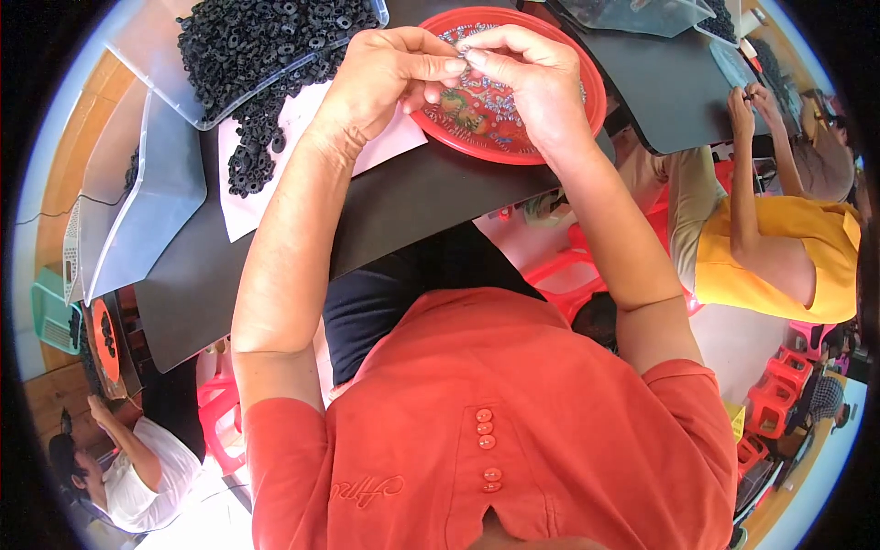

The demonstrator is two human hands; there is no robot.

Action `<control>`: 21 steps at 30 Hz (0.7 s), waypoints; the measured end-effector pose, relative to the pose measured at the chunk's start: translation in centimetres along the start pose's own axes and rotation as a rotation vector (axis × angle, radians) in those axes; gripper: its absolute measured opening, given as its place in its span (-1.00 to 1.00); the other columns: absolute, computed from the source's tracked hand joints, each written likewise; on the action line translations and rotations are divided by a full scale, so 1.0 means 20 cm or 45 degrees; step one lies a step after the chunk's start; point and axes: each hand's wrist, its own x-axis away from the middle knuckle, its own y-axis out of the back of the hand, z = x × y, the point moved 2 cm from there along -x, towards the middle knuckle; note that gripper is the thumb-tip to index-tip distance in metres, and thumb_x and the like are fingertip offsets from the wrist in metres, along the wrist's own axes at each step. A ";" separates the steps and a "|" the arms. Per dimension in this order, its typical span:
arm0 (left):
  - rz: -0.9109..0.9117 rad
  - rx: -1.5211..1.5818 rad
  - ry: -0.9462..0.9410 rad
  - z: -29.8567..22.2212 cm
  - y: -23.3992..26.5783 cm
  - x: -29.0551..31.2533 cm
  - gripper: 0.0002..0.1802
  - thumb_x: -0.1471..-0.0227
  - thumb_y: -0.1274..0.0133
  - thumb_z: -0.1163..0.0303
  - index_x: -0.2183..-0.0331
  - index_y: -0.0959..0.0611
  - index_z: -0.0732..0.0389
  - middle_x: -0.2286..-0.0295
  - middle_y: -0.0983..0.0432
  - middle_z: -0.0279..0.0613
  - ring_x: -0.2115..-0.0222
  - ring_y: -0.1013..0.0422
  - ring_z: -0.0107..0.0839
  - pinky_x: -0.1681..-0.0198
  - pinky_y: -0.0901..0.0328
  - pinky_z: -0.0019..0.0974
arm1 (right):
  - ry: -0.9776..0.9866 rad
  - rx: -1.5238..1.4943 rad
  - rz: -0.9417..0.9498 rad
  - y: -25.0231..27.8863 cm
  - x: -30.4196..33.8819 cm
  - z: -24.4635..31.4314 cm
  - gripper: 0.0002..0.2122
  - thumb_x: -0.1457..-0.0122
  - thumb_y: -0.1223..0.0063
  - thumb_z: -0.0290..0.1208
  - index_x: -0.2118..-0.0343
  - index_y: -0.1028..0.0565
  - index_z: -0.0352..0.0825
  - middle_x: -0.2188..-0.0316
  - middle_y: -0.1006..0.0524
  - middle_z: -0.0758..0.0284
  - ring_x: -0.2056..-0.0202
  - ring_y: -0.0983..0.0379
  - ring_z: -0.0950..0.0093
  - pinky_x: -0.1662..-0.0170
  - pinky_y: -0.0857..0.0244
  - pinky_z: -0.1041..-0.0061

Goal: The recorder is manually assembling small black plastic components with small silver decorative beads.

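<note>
Table (431, 197): dark, matte top, filling the upper middle of the head view; its near edge runs just above the person's orange shirt.

Clear plastic tray (156, 50): upper left on the table, tilted, holding a heap of small black ring-shaped parts (266, 46). Some rings have spilled out of it onto a white paper sheet (247, 206) lying under and beside the tray. A second clear tray (151, 197) sits at the far left edge of the table.

Red round plate (591, 87): top centre on the table, directly under both hands. Patterned inside, with small pale parts scattered over its floor; too small to tell their kind.

Left hand (380, 78): raised above the left rim of the plate, fingers curled, thumb and forefinger pressed together at the tips.

Right hand (532, 78): above the plate's middle, fingers bent inward, thumb and forefinger pinched and meeting the left hand's fingertips.

Small part (465, 52): held between the two pinches, just above the plate near its far side. Only a greyish speck shows; shape not readable.

Co-workers: one person in a yellow top (788, 257) at the right, hands at another dark table; one in a white top (147, 486) at lower left.
</note>
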 end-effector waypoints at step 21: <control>-0.300 -0.535 -0.152 0.06 0.01 -0.03 -0.89 0.07 -0.17 0.45 0.49 -0.65 0.32 0.65 -0.50 -0.30 0.69 -0.30 -0.64 0.66 -0.11 -0.57 | 0.027 0.521 0.207 0.07 -0.01 -0.07 -0.91 -0.02 -0.13 -0.56 0.39 -0.55 -0.40 0.52 -0.55 0.35 0.45 -0.45 0.63 0.35 -0.30 0.60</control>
